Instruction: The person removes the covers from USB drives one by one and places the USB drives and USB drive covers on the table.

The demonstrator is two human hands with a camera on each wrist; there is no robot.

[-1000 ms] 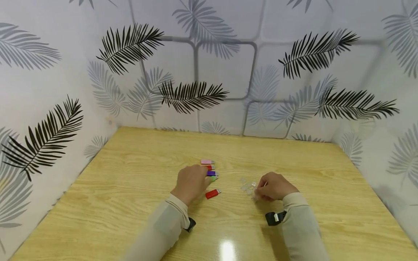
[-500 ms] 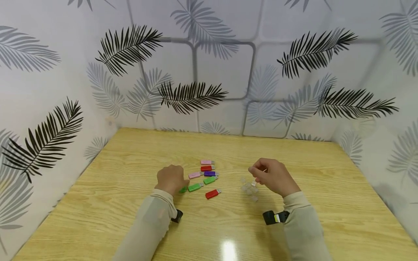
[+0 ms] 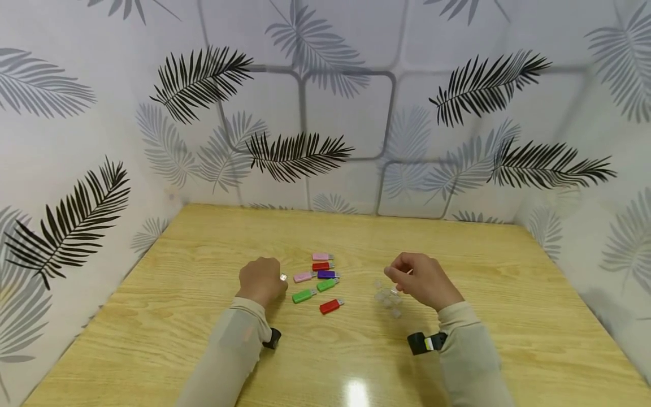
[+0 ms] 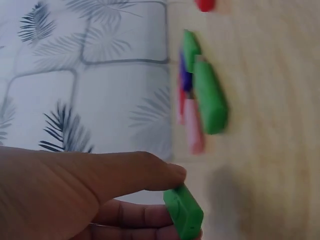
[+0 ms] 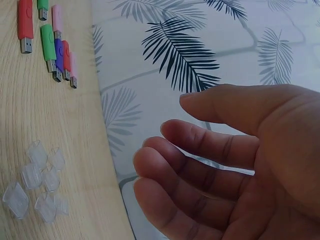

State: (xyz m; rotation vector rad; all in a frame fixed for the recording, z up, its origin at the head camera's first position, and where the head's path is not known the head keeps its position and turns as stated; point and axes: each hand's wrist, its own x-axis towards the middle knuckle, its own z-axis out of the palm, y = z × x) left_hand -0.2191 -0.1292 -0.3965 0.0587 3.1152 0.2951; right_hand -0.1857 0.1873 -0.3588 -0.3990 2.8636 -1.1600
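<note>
My left hand (image 3: 260,281) pinches a green USB stick (image 4: 185,212) between thumb and fingers, left of the other sticks; only its metal plug peeks out in the head view. Nearest to it lie a pink USB stick (image 3: 304,277) and another green USB stick (image 3: 304,296). My right hand (image 3: 423,278) hovers with loosely bent fingers and nothing in them, as the right wrist view shows. Below and left of that hand sits a loose cluster of small clear plastic caps (image 5: 31,175).
In the middle of the wooden table (image 3: 203,237) lie a further pink stick (image 3: 321,257), a red stick (image 3: 321,266), a purple stick (image 3: 327,275), a green one and a nearer red stick (image 3: 330,307). A leaf-patterned curtain (image 3: 351,113) borders the table.
My left hand has moved left from over the sticks, uncovering them, and has taken hold of a green USB stick. My right hand has risen away from the clear caps.
</note>
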